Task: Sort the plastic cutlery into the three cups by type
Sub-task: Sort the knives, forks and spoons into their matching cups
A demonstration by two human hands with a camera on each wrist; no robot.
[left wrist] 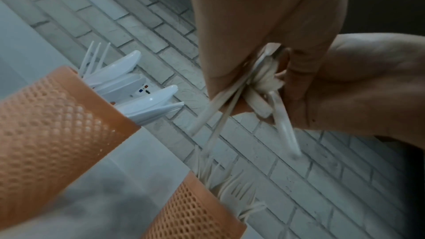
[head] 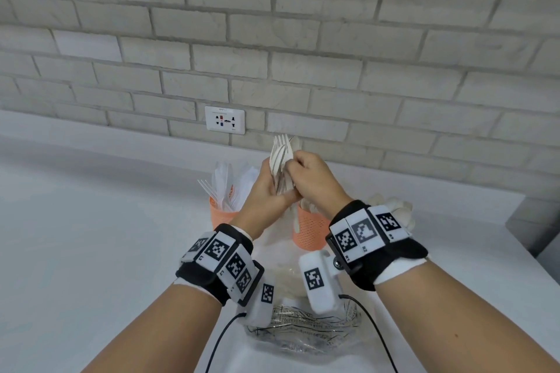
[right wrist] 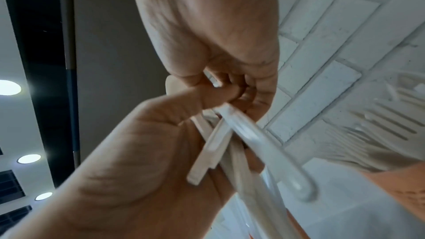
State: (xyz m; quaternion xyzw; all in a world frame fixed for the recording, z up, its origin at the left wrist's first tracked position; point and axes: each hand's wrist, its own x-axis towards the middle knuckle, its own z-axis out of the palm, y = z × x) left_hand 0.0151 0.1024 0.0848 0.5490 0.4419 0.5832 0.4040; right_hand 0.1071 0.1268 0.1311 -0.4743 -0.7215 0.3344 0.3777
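Both hands are raised over the cups with a bundle of white plastic cutlery between them, fork tines pointing up. My left hand grips the bundle's handles from below. My right hand pinches pieces near the top of the bundle. The left orange mesh cup holds white knives and a fork. Close under the hands, a second orange mesh cup holds cream forks. Cream spoon heads show behind my right wrist; what holds them is hidden.
A crumpled clear plastic bag lies on the white counter below my wrists. A grey brick wall with a power socket stands right behind the cups. The counter's edge drops away at the right.
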